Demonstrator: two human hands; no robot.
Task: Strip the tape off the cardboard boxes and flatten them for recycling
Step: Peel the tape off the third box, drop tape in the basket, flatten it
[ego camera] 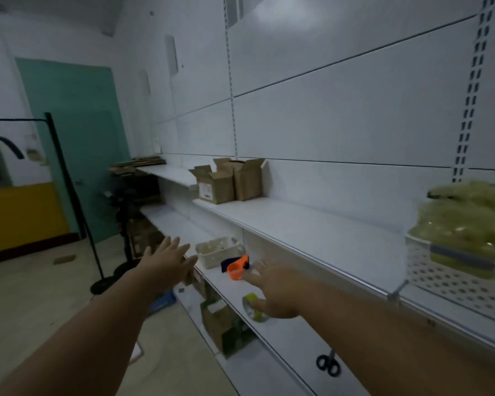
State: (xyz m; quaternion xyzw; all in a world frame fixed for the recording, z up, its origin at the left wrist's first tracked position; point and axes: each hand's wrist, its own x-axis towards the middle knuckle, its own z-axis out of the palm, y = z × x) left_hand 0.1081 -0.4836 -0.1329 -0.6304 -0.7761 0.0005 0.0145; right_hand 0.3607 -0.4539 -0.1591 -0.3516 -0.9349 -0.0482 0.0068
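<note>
With both arms stretched out and nothing in either grasp, the left hand (166, 261) and the right hand (272, 292) show their fingers (172, 247) spread wide apart, and the target is up ahead! The two cardboard boxes (229, 182) stand beyond and above the fingertips, on the upper shelf (297, 224), roughly over the gap between the hands, so neither hand looks clearly nearer. They stand upright, side by side and just about touching, with their top flaps open. The shorter box (212, 187), with a white label, is the one on the left-hand fingers' side, and the taller box (247, 181), long axis vertical, stands towards the right-hand fingers. Whether any tape remains on them is too small to tell. Just under the right-hand fingers lies a tape roll (252, 308), and just ahead of them an orange dispenser (237, 267). I'd say the reach has to go up and forward.
</note>
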